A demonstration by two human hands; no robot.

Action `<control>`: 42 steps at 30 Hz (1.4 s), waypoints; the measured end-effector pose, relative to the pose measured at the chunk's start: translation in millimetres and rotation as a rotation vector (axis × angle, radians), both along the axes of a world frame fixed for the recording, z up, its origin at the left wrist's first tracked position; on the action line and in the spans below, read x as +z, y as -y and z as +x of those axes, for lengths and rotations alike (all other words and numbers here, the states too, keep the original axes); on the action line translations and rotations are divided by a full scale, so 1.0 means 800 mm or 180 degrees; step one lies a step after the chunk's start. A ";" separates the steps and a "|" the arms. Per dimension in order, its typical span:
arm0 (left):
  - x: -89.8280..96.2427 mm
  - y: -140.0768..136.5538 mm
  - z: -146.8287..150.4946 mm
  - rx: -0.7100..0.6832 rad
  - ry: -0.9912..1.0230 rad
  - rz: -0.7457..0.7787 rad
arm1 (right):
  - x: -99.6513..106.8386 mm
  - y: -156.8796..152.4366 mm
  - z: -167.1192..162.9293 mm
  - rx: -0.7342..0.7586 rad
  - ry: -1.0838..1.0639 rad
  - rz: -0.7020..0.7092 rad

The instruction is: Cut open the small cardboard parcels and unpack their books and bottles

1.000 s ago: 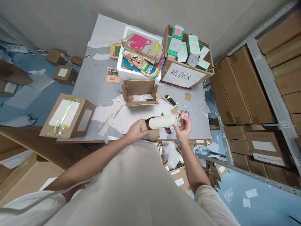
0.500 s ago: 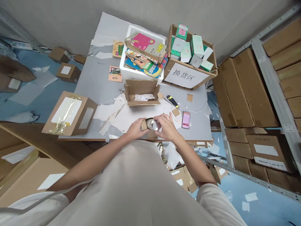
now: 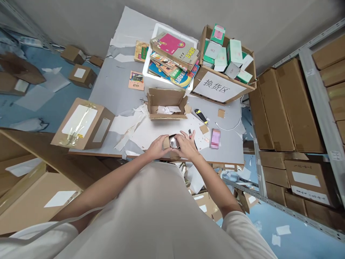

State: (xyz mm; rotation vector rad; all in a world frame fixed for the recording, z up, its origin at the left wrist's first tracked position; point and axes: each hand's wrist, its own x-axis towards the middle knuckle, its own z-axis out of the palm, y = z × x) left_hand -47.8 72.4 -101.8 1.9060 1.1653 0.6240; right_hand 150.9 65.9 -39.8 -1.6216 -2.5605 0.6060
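Observation:
My left hand (image 3: 158,147) is closed around the left side of a small cardboard box (image 3: 166,144) at the table's front edge. In the box's opening is a round can with a shiny silver top (image 3: 174,142). My right hand (image 3: 188,146) curls over the can's right side, fingertips on its rim. By the right fingers shows a slim black and red object (image 3: 190,133), partly hidden, its kind unclear. Beyond the hands lies an open cardboard box (image 3: 167,117) with crumpled white paper (image 3: 168,109) inside.
On the table (image 3: 105,90) are a taped carton (image 3: 81,122), a black-yellow box cutter (image 3: 201,116), a phone (image 3: 215,139) and a white cable (image 3: 231,127). Behind stand a white foam box (image 3: 153,82) of books and a carton (image 3: 198,77) of green-white boxes. Metal shelving (image 3: 318,93) rises at right.
The can has gone deeper into the small box, with less of its side showing. The black and red object now shows by my right hand. The whole view has shifted slightly.

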 end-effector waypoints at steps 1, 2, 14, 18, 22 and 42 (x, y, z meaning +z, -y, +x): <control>0.000 -0.002 -0.001 -0.0015 0.0042 -0.0056 | -0.002 -0.001 0.002 0.0073 0.0001 0.0047; 0.000 -0.005 -0.001 -0.0028 0.0092 -0.0118 | -0.005 -0.002 0.004 0.0166 -0.0038 0.0070; -0.010 0.014 -0.005 0.0230 0.0879 -0.0300 | -0.043 0.023 0.045 -0.0116 -0.1301 -0.0071; -0.001 0.006 -0.015 -0.0510 0.0081 0.0317 | -0.042 0.015 0.056 0.0166 -0.1046 -0.0155; 0.001 -0.013 -0.005 -0.0574 -0.0082 0.0541 | -0.039 0.006 0.057 0.0363 -0.1176 0.0038; 0.011 -0.029 -0.001 -0.0431 0.0169 0.0183 | -0.062 -0.050 0.018 -0.0666 -0.2303 -0.1040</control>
